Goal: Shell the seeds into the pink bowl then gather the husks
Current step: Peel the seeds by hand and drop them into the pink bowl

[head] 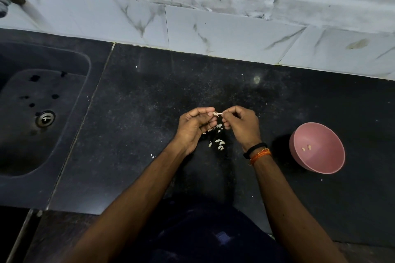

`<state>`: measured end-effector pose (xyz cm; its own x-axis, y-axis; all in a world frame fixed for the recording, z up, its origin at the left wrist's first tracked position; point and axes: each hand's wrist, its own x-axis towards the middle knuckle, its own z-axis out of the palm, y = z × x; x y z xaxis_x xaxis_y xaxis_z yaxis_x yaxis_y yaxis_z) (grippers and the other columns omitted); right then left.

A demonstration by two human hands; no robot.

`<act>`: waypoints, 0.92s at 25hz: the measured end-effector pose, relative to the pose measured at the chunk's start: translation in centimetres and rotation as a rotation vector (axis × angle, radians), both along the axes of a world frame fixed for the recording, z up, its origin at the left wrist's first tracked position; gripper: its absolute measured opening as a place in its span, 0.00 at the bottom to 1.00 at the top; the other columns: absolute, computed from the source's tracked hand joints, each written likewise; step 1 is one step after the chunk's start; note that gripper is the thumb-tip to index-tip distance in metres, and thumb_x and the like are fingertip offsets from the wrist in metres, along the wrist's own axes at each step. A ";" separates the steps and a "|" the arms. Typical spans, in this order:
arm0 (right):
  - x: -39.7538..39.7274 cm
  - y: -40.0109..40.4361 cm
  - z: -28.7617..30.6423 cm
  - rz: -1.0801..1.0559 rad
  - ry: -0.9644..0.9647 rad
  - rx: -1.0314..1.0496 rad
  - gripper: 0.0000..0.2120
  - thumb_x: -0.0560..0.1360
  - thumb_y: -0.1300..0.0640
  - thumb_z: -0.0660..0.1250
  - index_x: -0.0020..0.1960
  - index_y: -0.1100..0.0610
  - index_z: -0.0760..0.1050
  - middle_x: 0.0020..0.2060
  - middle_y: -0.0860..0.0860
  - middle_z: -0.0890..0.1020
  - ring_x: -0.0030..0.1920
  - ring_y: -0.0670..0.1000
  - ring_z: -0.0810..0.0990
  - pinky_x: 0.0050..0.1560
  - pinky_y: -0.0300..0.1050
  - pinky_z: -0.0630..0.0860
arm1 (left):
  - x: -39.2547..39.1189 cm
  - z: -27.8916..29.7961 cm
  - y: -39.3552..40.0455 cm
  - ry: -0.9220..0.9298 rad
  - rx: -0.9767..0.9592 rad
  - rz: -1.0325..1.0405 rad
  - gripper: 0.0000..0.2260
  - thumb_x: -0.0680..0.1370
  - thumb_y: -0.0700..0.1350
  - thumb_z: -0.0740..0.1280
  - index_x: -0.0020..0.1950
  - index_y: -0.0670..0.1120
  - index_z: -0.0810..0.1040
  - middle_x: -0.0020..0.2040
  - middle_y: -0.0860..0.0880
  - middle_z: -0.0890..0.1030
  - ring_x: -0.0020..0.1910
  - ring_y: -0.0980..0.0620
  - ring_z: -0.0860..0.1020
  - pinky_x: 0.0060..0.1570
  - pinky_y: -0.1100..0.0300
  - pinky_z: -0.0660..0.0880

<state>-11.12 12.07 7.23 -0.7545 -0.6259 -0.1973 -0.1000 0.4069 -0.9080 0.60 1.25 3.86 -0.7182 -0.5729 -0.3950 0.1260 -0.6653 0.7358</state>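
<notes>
Both my hands are raised over the black counter, fingertips meeting. My left hand and my right hand each pinch one end of a small pale seed between them. Below the hands lies a loose scatter of pale seeds and husks on the counter. The pink bowl stands to the right of my right wrist, with two small shelled kernels lying inside it.
A dark sink with a metal drain is set into the counter at the left. White marble-look tiles form the wall behind. The counter's front edge runs just before my body.
</notes>
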 end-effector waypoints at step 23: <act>-0.1 -0.1 -0.4 0.075 -0.001 -0.067 0.05 0.76 0.64 0.72 0.45 0.56 0.85 0.37 0.51 0.85 0.37 0.46 0.84 0.41 0.41 0.82 | -0.2 -0.1 0.0 -0.049 -0.206 -0.044 0.07 0.76 0.30 0.69 0.51 0.39 0.83 0.40 0.47 0.84 0.40 0.52 0.79 0.44 0.60 0.79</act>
